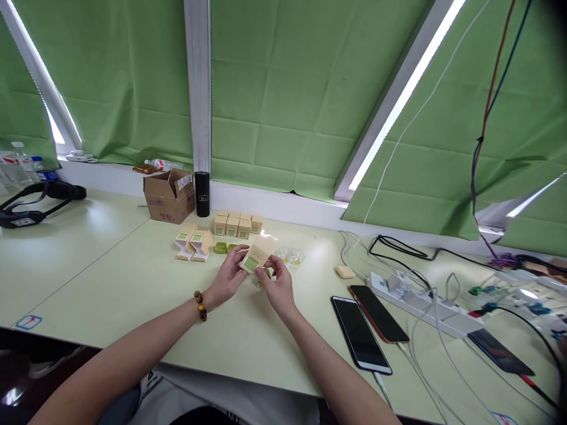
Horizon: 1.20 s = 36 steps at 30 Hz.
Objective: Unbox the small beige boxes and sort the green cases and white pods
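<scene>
Your left forearm (146,336) and right forearm (330,357) come in over the table (146,283) from the near edge; a beaded bracelet (201,306) rings the left wrist. Your left hand (227,278) and right hand (279,287) grip a beige carton (261,252) between them, fingers bent around its sides, its green patch facing you. The carton is tilted above the middle of the table. A small clear piece (259,284) shows beneath it, mostly hidden.

Just beyond your left hand sit green tubs (220,248), with two beige cartons with slanted sides (193,243) to their left. Clear cups (290,255) lie beyond your right hand. Farther off stands a cluster of small boxes (233,225), and to its far left a cardboard box (166,200) beside a black tumbler (202,195).

Well to your right are a pale block (344,272), a white-framed phone (361,332), a brown-edged phone (378,313) and a power strip (420,305). Green blinds (310,94) cover the far side.
</scene>
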Each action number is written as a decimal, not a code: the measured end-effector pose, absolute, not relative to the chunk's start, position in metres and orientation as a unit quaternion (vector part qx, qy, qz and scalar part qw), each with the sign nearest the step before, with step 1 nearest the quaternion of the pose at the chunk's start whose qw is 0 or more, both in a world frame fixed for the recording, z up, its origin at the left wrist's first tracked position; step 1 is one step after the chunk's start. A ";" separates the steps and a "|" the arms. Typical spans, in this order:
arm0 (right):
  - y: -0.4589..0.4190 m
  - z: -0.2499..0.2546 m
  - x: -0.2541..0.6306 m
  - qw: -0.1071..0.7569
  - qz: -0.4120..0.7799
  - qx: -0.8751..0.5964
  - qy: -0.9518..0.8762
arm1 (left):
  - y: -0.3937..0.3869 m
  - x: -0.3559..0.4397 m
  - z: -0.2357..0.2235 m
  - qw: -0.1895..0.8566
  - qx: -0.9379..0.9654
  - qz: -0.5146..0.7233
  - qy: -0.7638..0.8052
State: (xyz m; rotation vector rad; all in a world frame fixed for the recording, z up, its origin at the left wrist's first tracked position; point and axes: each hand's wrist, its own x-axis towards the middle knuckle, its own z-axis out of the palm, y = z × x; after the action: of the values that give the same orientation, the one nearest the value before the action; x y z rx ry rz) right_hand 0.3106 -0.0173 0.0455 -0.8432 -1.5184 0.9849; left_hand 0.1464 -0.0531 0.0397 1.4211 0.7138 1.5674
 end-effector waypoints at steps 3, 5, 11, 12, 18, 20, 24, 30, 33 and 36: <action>-0.015 0.045 0.311 0.548 0.421 -0.362 -0.626 | -0.055 0.146 0.040 0.443 0.578 0.619 0.292; -0.013 0.043 0.312 0.550 0.436 -0.367 -0.611 | -0.056 0.146 0.040 0.447 0.583 0.610 0.296; -0.008 0.040 0.314 0.540 0.489 -0.355 -0.586 | -0.057 0.145 0.040 0.376 0.613 0.603 0.344; -0.009 0.041 0.314 0.541 0.486 -0.354 -0.588 | -0.057 0.145 0.041 0.340 0.620 0.605 0.367; -0.011 0.044 0.314 0.565 0.445 -0.346 -0.603 | -0.060 0.145 0.044 0.206 0.632 0.609 0.433; -0.010 0.044 0.314 0.567 0.444 -0.346 -0.601 | -0.061 0.146 0.043 0.203 0.642 0.608 0.422; -0.007 0.041 0.315 0.541 0.486 -0.348 -0.592 | -0.059 0.146 0.038 0.223 0.649 0.597 0.415; -0.008 0.037 0.313 0.531 0.516 -0.324 -0.589 | -0.053 0.145 0.035 0.258 0.597 0.625 0.431; -0.009 0.038 0.313 0.540 0.528 -0.323 -0.570 | -0.054 0.146 0.037 0.263 0.610 0.596 0.452; -0.009 0.040 0.315 0.547 0.547 -0.324 -0.545 | -0.055 0.146 0.038 0.272 0.625 0.579 0.448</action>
State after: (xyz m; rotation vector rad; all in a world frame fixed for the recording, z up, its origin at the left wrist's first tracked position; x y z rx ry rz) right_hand 0.3146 -0.0091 0.0400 -0.7690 -1.2911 1.2967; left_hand 0.1460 -0.0552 0.0377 1.6813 1.2066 1.5574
